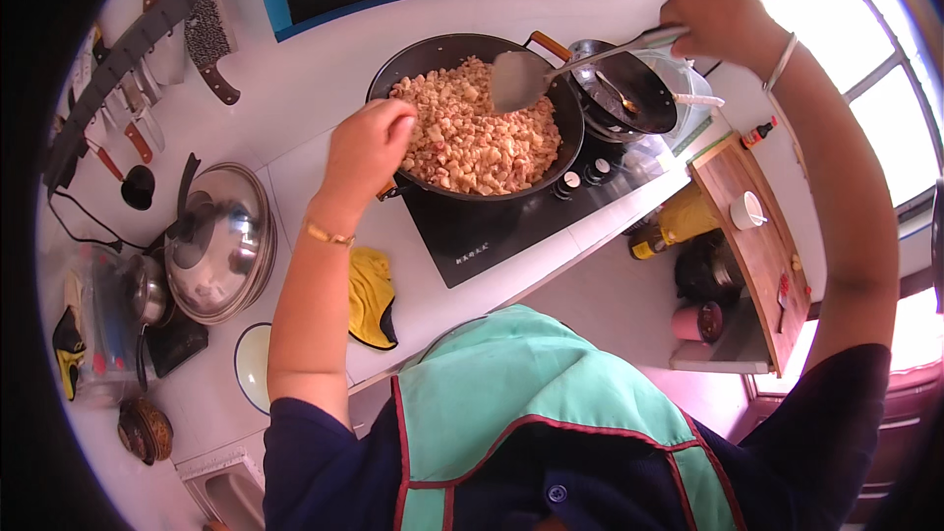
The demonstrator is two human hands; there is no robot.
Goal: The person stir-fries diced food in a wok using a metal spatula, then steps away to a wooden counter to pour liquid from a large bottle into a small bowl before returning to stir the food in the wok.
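Observation:
A large dark wok [569,155] on the cooktop holds a heap of small diced pale-pink pieces [472,140], apparently meat. My right hand [719,18], raised at the upper right, grips the handle end of a metal wok spatula [520,81]. Its broad blade is over the far right part of the heap; whether it touches the pieces is unclear. At the wok's left rim is my left hand [369,151], fingers curled in. Nothing shows in them, and their undersides are hidden. One wooden wok handle [386,189] peeks out beside that wrist.
Behind the wok, right, a smaller black pan [653,107] contains a spoon [618,92]. Two knobs sit on the black cooktop [472,240]. Leftward are a yellow cloth [371,295], steel lid [217,243] and wall-mounted knife rack [122,63]. A white cup [748,210] stands on a wooden board [767,258].

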